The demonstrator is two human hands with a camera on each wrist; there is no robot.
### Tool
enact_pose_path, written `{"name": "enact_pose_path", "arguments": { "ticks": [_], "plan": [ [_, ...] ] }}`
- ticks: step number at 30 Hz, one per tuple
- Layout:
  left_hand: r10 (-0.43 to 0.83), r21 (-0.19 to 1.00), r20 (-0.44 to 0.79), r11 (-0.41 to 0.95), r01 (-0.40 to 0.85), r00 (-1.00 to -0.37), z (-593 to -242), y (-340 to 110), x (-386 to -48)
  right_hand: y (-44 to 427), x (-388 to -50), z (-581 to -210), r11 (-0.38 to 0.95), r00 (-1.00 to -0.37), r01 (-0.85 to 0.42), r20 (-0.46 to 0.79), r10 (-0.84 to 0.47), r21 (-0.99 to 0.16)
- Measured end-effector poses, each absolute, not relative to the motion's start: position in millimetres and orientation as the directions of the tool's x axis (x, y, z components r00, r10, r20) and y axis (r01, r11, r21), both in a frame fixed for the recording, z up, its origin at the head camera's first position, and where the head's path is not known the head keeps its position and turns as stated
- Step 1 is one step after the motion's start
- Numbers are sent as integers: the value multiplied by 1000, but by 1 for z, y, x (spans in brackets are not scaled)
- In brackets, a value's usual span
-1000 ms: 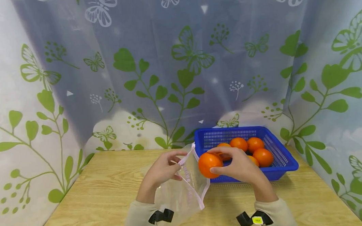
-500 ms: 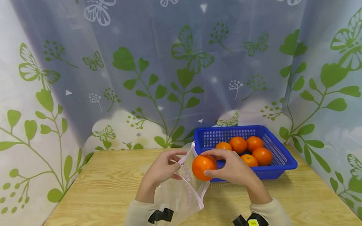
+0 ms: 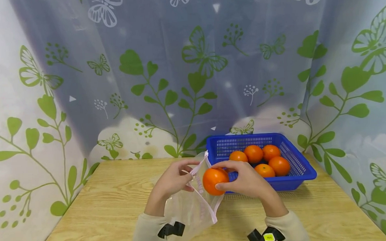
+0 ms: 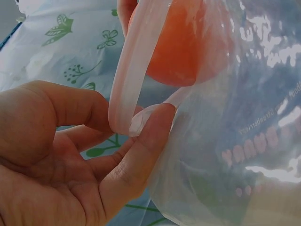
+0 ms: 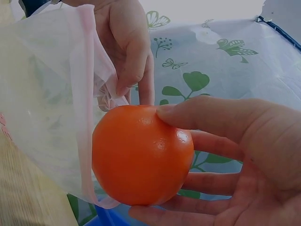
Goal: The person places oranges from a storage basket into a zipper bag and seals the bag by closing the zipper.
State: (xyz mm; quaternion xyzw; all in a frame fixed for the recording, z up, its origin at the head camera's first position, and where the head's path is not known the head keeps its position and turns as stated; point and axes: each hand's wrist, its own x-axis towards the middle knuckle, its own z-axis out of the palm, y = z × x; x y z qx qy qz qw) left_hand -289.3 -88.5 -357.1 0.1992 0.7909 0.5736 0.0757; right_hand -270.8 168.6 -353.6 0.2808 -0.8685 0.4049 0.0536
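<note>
My left hand [image 3: 174, 178] pinches the rim of a clear zip bag [image 3: 187, 206] between thumb and fingers, and the pink-edged mouth stands apart, facing right. In the left wrist view the pinched edge of the bag [image 4: 225, 188] shows beside the thumb. My right hand [image 3: 248, 177] grips an orange [image 3: 214, 181] with thumb and fingers at the bag's mouth. Seen from the right wrist, the orange [image 5: 141, 155] partly overlaps the pink rim. Through the film in the left wrist view, part of the orange [image 4: 181, 42] shows.
A blue plastic basket [image 3: 289, 184] with several oranges [image 3: 279, 166] stands at the back right of the wooden table [image 3: 119, 208]. Behind it hangs a curtain [image 3: 165, 100] printed with leaves and butterflies.
My right hand has carried the orange leftward and slightly down, from beside the basket's front corner to the bag's mouth. The left hand and the bag have stayed nearly still.
</note>
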Motion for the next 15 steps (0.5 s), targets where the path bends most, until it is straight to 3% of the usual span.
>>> {"name": "enact_pose_path", "arguments": {
  "ticks": [15],
  "plan": [
    [410, 933, 103, 277, 231, -906, -358, -87, -288, 162, -276, -362, 504, -815, -554, 307, -492, -663]
  ]
}}
